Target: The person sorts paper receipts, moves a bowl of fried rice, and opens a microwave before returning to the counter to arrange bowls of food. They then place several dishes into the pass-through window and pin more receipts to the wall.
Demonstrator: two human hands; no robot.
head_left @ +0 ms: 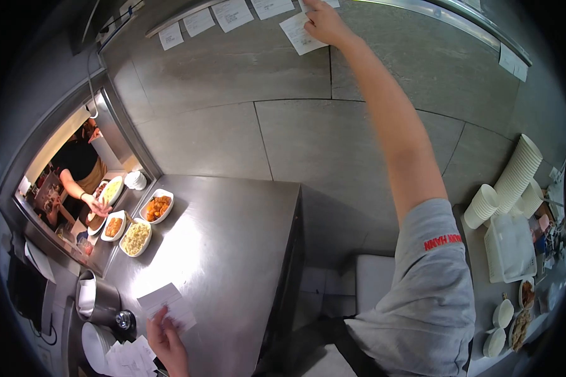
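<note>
My left hand (166,342), low in the view, pinches a printed paper slip (168,306) over the steel counter (233,251). Stretched far up to the wall, my right hand (327,25) has its fingers at the ticket rail (415,7). A tilted order slip (300,36) hangs at its thumb and fingers, which appear closed on it. Other order slips (231,14) hang in a row to the left. Beside my left hand lies a loose pile of slips (131,358).
On the counter by the pass window stand a bowl of orange food (157,207) and a bowl of pale food (136,239). Another person's hand (98,205) reaches over dishes there. A metal container (98,295) stands lower left; stacked cups (519,166) and a clear tub (509,251) stand right.
</note>
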